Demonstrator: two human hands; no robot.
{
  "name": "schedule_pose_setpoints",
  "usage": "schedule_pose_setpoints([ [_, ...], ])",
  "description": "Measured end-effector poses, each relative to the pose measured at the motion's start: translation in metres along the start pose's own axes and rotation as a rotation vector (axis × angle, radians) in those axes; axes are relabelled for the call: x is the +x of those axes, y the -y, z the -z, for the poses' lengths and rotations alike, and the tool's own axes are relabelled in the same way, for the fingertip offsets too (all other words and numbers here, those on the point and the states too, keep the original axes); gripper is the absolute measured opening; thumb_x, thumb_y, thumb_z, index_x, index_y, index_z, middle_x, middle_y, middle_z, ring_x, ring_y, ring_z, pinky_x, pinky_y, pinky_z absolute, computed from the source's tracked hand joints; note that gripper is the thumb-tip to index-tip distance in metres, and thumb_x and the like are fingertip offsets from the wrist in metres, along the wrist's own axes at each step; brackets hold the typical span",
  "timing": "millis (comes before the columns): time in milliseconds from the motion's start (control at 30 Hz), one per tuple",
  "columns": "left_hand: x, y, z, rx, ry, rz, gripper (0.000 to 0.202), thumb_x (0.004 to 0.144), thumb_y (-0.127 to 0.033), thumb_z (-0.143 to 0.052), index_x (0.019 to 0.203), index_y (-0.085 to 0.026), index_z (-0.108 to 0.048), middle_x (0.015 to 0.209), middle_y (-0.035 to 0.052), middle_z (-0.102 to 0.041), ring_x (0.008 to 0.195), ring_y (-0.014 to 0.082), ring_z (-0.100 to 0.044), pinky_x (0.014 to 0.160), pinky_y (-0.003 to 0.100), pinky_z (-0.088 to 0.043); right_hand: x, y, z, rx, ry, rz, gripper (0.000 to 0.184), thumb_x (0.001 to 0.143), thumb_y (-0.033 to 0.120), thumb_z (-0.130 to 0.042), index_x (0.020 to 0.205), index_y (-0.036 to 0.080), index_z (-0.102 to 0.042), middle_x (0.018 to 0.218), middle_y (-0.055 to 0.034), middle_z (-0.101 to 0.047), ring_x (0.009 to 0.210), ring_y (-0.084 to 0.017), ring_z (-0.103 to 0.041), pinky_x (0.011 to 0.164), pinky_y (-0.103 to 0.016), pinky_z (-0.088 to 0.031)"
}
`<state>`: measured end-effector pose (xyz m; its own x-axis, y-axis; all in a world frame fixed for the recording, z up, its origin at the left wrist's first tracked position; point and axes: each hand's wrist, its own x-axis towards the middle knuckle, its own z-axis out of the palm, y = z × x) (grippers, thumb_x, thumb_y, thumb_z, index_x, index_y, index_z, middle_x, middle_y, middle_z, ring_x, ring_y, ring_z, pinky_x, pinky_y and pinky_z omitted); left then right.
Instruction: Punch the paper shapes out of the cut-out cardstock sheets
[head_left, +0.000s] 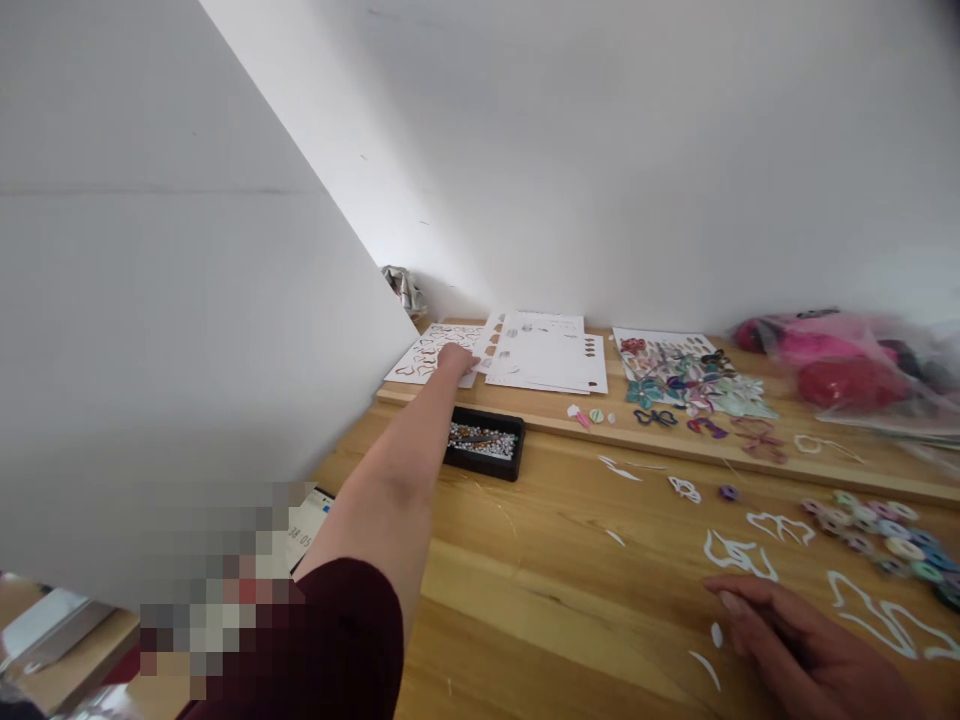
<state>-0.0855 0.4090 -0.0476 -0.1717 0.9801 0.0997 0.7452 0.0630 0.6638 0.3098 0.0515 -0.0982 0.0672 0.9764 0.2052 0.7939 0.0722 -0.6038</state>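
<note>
My left arm, in a dark red sleeve, stretches far across the wooden table. My left hand [456,357] rests on a white sheet printed with dark curly shapes [427,360] at the back; its fingers are hidden. My right hand [795,640] lies flat on the table near the front right, fingers out, holding nothing. White paper offcuts [739,553] lie just beyond it.
A black tray of small beads [484,443] sits under my left forearm. More white sheets [547,352] and a sheet of colourful cut-out shapes [686,378] lie at the back. Coloured rings [881,535] and pink bags [840,365] are at right. A large white board [165,300] fills the left.
</note>
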Motion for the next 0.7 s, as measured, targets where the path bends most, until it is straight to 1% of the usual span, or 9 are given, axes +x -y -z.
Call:
schedule_pose_setpoints([
  [100,-0.012,-0.007,0.007,-0.252,0.020,0.110,0.031,0.095,-0.034,-0.061,0.120,-0.015,-0.060,0.116,0.0092,-0.063,0.096,0.0207,-0.064,0.081,0.039,-0.057,-0.001,0.000,0.001,0.003,0.004,-0.016,0.036,0.080,0.057,-0.058,0.095,0.032,-0.077,0.097,-0.0014,-0.077,0.086,-0.027,-0.073,0.068,-0.032,-0.060],
  [167,-0.026,-0.011,0.014,-0.436,0.026,0.117,0.028,0.095,-0.031,-0.061,0.117,-0.014,-0.060,0.109,0.0079,-0.064,0.088,0.0180,-0.064,0.074,0.035,-0.058,-0.002,0.000,0.002,0.016,-0.033,-0.026,0.037,0.079,0.059,-0.057,0.094,0.031,-0.077,0.098,-0.0016,-0.077,0.088,-0.028,-0.073,0.072,-0.034,-0.060],
  [233,-0.044,-0.013,0.023,-0.616,0.032,0.095,0.018,0.093,-0.025,-0.063,0.107,-0.014,-0.060,0.097,0.0038,-0.063,0.078,0.0134,-0.062,0.068,0.029,-0.056,-0.001,0.003,0.003,0.047,-0.044,-0.038,0.037,0.078,0.059,-0.058,0.092,0.030,-0.077,0.097,-0.0020,-0.077,0.085,-0.028,-0.073,0.072,-0.034,-0.060],
  [267,-0.054,-0.015,0.027,-0.702,0.038,0.080,0.013,0.091,-0.021,-0.065,0.100,-0.014,-0.059,0.090,0.0008,-0.061,0.073,0.0105,-0.060,0.066,0.025,-0.054,-0.001,0.004,0.004,0.068,-0.041,-0.049,0.037,0.078,0.059,-0.058,0.092,0.030,-0.077,0.095,-0.0023,-0.077,0.082,-0.027,-0.073,0.069,-0.034,-0.060],
  [300,-0.065,-0.016,0.030,-0.784,0.047,0.065,0.013,0.088,-0.018,-0.068,0.092,-0.015,-0.057,0.083,-0.0021,-0.058,0.068,0.0077,-0.058,0.065,0.021,-0.053,0.000,0.006,0.004,0.092,-0.026,-0.061,0.037,0.078,0.058,-0.058,0.092,0.029,-0.076,0.092,-0.0024,-0.076,0.078,-0.026,-0.072,0.066,-0.033,-0.059],
  [400,-0.100,-0.021,0.037,-0.994,0.102,0.023,0.033,0.074,-0.018,-0.081,0.079,-0.018,-0.048,0.072,-0.0065,-0.052,0.060,0.0043,-0.053,0.061,0.017,-0.049,0.000,0.011,0.005,0.188,0.007,-0.114,0.040,0.080,0.059,-0.059,0.099,0.027,-0.074,0.074,-0.0016,-0.071,0.062,-0.021,-0.066,0.055,-0.030,-0.053],
  [500,-0.135,-0.027,0.037,-1.142,0.198,-0.011,0.045,0.062,-0.023,-0.090,0.076,-0.019,-0.047,0.071,-0.0070,-0.052,0.059,0.0043,-0.053,0.061,0.017,-0.051,-0.001,0.017,0.005,0.373,0.022,-0.179,0.046,0.083,0.061,-0.060,0.106,0.023,-0.069,0.062,-0.0003,-0.063,0.050,-0.017,-0.056,0.048,-0.028,-0.047],
  [633,-0.176,-0.036,0.034,-1.251,0.335,-0.056,0.048,0.057,-0.028,-0.093,0.076,-0.020,-0.050,0.073,-0.0067,-0.054,0.060,0.0044,-0.054,0.060,0.016,-0.051,-0.002,0.027,0.005,0.694,0.024,-0.255,0.050,0.082,0.062,-0.064,0.108,0.019,-0.067,0.067,-0.0019,-0.062,0.053,-0.015,-0.055,0.044,-0.024,-0.040],
  [700,-0.195,-0.041,0.033,-1.275,0.389,-0.069,0.048,0.057,-0.028,-0.093,0.077,-0.020,-0.050,0.073,-0.0065,-0.055,0.059,0.0046,-0.055,0.057,0.015,-0.050,-0.002,0.030,0.007,0.827,0.080,-0.316,0.049,0.081,0.061,-0.067,0.107,0.019,-0.068,0.074,-0.0036,-0.065,0.057,-0.014,-0.057,0.045,-0.023,-0.040],
])
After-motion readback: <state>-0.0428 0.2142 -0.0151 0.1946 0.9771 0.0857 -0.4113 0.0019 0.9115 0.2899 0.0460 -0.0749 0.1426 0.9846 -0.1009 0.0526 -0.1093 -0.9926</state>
